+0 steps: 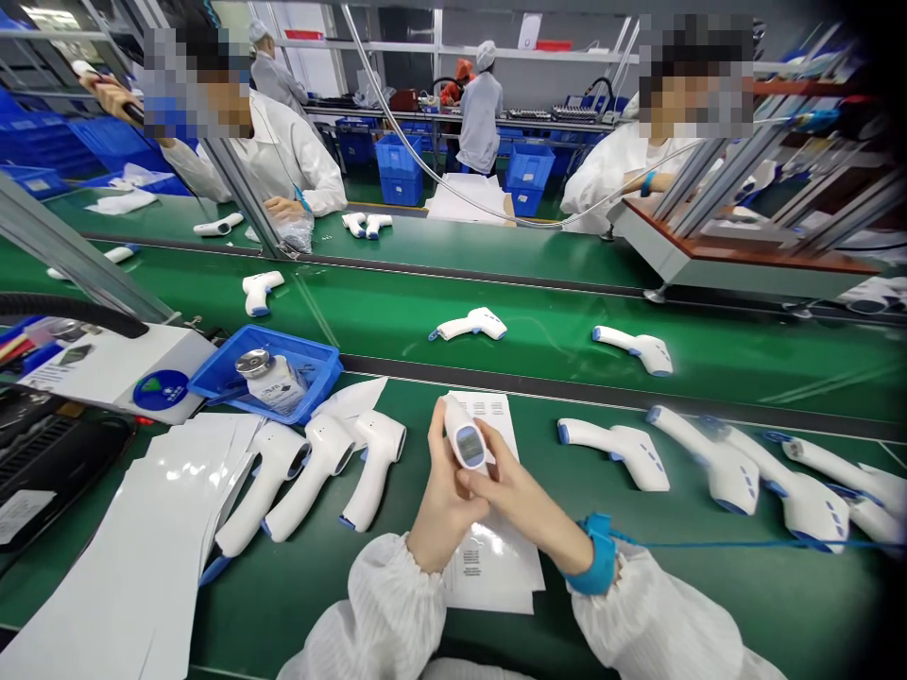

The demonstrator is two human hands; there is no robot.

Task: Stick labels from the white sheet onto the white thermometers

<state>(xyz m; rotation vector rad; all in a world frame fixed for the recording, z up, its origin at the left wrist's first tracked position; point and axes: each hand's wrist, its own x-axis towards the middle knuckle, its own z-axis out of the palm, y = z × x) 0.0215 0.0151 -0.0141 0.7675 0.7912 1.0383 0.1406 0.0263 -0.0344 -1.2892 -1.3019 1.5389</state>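
My left hand (443,510) is wrapped round the handle of a white infrared thermometer (464,436), holding it upright with its small screen facing me. My right hand (514,491) touches the thermometer's head from the right, fingers pinched at the screen's lower edge. A blue wrist strap (599,555) with a cord sits on my right wrist. Under both hands lies a stack of printed label sheets (496,557). Three white thermometers (322,472) lie side by side to the left, several more (715,463) to the right.
A blue tray (312,354) holds a metal-capped bottle (273,378). White sheets (142,557) spread at the left, beside a white box (106,364). Loose thermometers (471,326) lie on the green conveyor belt (553,326). Co-workers in white coats sit across it.
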